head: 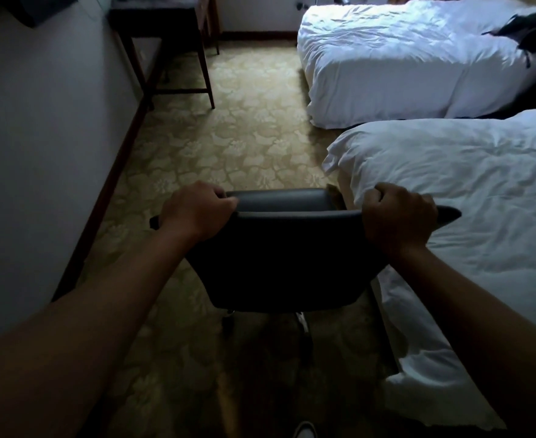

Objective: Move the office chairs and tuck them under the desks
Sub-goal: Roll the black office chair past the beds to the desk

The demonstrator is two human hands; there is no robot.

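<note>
A: Nearest the bed (469, 197), on the carpet (228, 128): office chair (279, 251), well short of the bench (152, 17) by the left wall.

B: Gripped how?

A: Left hand (194, 213) and right hand (396, 216) clenched on the backrest's top corners.

B: Best approach?

A: Roll straight, clear of the bedding, then turn toward the bench's open side.

B: Unclear?

A: Castors dim; bench top cut off.

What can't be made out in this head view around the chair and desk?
- Black padded office chair: the seat is hidden by its own backrest; the wheeled base is dark and blurred.
- Dark wooden desk: its top is cut off by the upper edge.
- Left hand and right hand: fingertips are curled out of sight over the backrest.
</note>
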